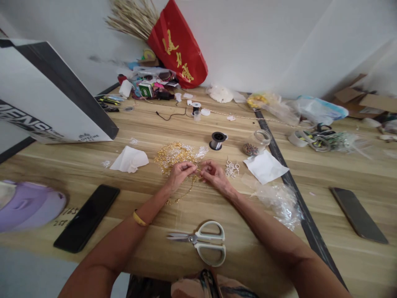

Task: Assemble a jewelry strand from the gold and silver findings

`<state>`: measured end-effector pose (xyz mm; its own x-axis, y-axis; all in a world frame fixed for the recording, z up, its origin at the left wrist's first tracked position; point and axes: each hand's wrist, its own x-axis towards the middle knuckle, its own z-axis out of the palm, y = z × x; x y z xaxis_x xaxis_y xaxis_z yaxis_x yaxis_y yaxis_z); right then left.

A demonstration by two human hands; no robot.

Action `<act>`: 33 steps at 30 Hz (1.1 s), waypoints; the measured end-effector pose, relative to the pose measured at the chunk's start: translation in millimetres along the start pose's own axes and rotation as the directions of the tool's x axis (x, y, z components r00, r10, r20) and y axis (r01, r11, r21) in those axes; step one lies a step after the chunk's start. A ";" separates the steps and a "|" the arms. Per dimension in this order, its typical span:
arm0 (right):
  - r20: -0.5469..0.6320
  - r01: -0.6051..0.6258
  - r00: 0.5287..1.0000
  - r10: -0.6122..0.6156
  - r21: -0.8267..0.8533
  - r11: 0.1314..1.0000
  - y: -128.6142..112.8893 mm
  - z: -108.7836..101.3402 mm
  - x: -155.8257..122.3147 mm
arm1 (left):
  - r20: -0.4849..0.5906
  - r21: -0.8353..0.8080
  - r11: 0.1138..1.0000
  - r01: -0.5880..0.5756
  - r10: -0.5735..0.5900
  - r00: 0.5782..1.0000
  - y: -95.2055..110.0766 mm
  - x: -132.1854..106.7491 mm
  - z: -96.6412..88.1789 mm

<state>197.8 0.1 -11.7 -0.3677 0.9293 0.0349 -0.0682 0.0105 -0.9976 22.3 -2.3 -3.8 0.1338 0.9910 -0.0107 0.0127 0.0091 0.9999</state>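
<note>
At the middle of the wooden table, my left hand (pixel 182 173) pinches a thin gold-coloured beaded chain (pixel 190 189), part of which trails down onto the tabletop. My right hand (pixel 214 174) is closed beside it, fingertips together at the same gold piece; the exact hold is too small to make out. Just behind my hands lies a heap of gold and clear beads (pixel 170 156). Clear ring-shaped beads (pixel 232 169) sit right of my right hand. A spool of fine wire (pixel 218 140) stands behind them. White-handled scissors (pixel 201 241) lie open in front of me.
A black phone (pixel 87 218) and a purple object (pixel 29 205) lie at left, below a large white box (pixel 52 91). White paper (pixel 266 166), plastic bags (pixel 281 203) and a glass jar (pixel 258 142) are at right. A red bag (pixel 180 49) leans at the back.
</note>
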 end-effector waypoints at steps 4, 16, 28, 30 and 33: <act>-0.026 0.023 0.999 -0.024 -0.005 1.000 -0.9 0.0 0.2 | 0.014 0.051 0.998 -0.028 0.027 1.000 -1.6 0.5 0.3; -0.007 0.018 1.000 -0.018 0.013 1.000 0.0 3.1 -1.3 | 0.040 0.047 0.998 -0.042 0.041 0.998 0.9 -0.9 3.9; -0.001 0.048 0.999 -0.048 -0.109 0.993 -2.8 5.2 -4.1 | 0.029 -0.108 0.994 0.013 -0.010 1.000 -3.3 0.9 2.4; -0.015 0.095 0.995 -0.099 -0.163 0.982 -1.7 4.9 -4.5 | 0.027 -0.115 0.993 0.012 -0.009 1.000 -3.7 1.1 2.4; -0.084 0.167 0.976 -0.200 -0.294 0.941 -1.4 2.8 -4.6 | 0.019 -0.134 0.991 0.008 -0.005 1.000 -3.3 0.9 2.6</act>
<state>197.0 -5.2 -10.3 -0.2670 0.9362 0.2284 0.1471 0.2738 -0.9505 25.0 -1.8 -7.1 0.1521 0.9882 -0.0162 -0.1188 0.0346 0.9923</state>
